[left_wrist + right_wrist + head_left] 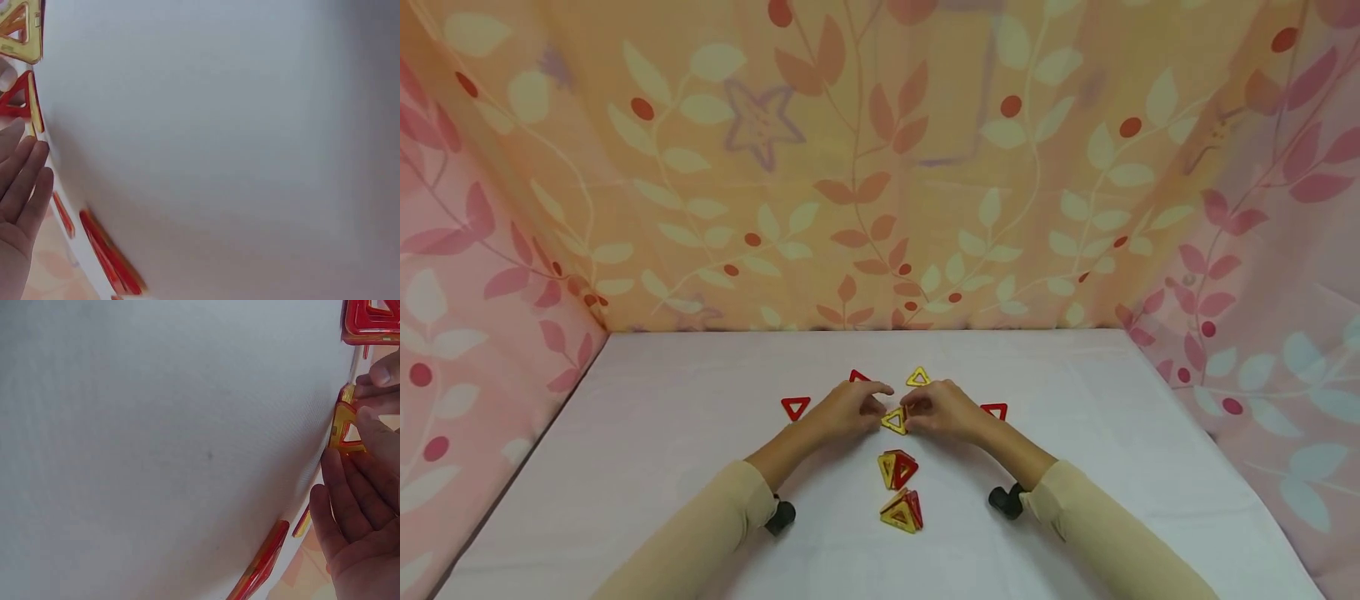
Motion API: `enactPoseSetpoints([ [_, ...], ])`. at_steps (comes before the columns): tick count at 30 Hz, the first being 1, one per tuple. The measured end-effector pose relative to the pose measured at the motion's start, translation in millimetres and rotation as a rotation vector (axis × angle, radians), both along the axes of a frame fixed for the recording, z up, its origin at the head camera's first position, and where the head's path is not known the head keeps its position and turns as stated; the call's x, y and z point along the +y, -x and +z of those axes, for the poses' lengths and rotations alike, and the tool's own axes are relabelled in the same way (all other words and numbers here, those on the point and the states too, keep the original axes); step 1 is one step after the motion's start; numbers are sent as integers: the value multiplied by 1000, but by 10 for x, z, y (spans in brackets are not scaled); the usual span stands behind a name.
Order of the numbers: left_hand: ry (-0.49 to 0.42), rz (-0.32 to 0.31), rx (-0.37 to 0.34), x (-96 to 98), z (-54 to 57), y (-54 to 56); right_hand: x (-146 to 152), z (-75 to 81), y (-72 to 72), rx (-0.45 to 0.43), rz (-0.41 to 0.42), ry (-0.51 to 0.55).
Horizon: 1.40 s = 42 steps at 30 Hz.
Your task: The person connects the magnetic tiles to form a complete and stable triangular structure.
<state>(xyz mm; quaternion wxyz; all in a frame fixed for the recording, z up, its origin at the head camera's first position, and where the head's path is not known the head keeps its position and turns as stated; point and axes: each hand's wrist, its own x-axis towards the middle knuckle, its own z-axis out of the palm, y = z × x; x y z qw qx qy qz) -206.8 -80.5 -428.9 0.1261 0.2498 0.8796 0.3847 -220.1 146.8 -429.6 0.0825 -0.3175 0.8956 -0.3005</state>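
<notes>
Between my hands stands a yellow triangular tile (894, 421), with a red triangular tile (25, 84) joined to it on the side seen in the left wrist view. My right hand (943, 408) pinches the yellow tile (345, 428) between thumb and fingers at its right edge. Across from it, my left hand (848, 410) has its fingers nearly straight, fingertips right beside the tiles. Beyond the hands lies a flat yellow triangle (918, 377). A red triangle (859, 377) peeks out behind the left hand.
Two small red and yellow pyramids (898, 470) (902, 511) stand in line toward me. One red triangle (795, 407) lies left of my left hand, and another (995, 411) lies by my right wrist. Patterned curtains (880, 167) border the white table (662, 417).
</notes>
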Motion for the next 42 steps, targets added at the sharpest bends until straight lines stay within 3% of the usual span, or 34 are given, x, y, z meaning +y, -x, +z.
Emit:
enactPoseSetpoints([
  [7,-36,-18,70,-211,78,-117,11,-5,-17,-20,-8,4],
  [13,-20,23,128,-427,115,-197,4,12,-39,-32,-6,4],
  [20,17,51,118,-740,84,-260,5,-10,-38,-20,-8,-2],
  [27,34,4,128,-993,56,-311,19,-25,-40,-17,-19,-5],
  [34,46,-48,163,-1049,31,-356,14,-18,-53,-32,-29,-2],
  [42,45,-32,184,-990,-1,-367,6,-14,-57,-30,-32,-1],
])
